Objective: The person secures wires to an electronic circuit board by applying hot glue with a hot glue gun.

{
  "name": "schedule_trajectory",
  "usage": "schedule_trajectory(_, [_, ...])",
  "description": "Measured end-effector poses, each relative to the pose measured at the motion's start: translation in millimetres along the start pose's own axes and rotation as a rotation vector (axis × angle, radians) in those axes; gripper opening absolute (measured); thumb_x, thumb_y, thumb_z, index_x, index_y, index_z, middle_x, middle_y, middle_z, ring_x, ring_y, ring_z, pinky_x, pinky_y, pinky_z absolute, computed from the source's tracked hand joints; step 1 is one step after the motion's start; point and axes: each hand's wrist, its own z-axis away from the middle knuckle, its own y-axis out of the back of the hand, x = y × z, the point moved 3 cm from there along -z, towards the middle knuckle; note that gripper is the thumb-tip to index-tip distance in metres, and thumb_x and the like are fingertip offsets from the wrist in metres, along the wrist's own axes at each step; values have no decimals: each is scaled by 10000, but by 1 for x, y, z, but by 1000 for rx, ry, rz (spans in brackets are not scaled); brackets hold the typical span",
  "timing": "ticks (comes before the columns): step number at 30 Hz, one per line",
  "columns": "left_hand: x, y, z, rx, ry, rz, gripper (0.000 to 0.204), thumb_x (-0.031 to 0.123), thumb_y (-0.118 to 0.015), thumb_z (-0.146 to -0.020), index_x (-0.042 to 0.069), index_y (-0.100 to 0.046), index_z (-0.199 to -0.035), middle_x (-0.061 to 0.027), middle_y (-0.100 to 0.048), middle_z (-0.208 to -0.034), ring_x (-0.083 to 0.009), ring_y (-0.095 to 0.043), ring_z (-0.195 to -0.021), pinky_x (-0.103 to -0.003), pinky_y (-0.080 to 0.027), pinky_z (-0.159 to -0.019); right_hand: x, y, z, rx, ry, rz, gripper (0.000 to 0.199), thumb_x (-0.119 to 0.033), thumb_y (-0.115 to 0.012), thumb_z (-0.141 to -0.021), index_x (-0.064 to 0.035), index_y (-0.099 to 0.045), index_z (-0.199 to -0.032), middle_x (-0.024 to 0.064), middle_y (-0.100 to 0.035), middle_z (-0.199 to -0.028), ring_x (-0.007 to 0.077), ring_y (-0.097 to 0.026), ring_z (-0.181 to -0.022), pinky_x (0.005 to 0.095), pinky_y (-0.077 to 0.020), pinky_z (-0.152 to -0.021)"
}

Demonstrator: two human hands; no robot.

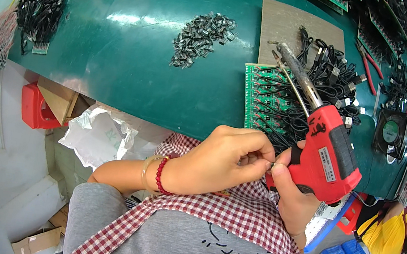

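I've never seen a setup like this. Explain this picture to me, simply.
There is no robot here: these are a person's bare hands, seen from a wide fisheye camera on their head, looking down. That lens bends straight edges.

The right hand holds a red gun-shaped tool, its metal end pointing away. The left hand pinches something thin by the right thumb, too small to identify.

On the green table lie a pile of small parts, green circuit boards, black cables and red-handled pliers.
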Motion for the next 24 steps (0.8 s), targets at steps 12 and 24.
schedule_trajectory(12, [-1, 10, -7, -97, -15, -83, 50, 18, -603, -745, -14, -584, -779, -87, -623, -701, -149, -616, -610, -250, -482, -537, 2, -2, -4, -21, 5, 173, 414, 56, -599, -747, 42, -443, -1130, 49, -565, -820, 101, -537, -733, 232, -447, -666])
schedule_trajectory(24, [-31, 28, -22, -14, 96, 82, 61, 64, -583, -803, 8, -576, -782, 11, -576, -685, -35, -513, -601, -182, -410, -502, 3, 7, -10, 62, -39, 170, 364, -23, -570, -813, 43, -435, -1145, 72, -548, -765, 131, -534, -668, 268, -465, -630])
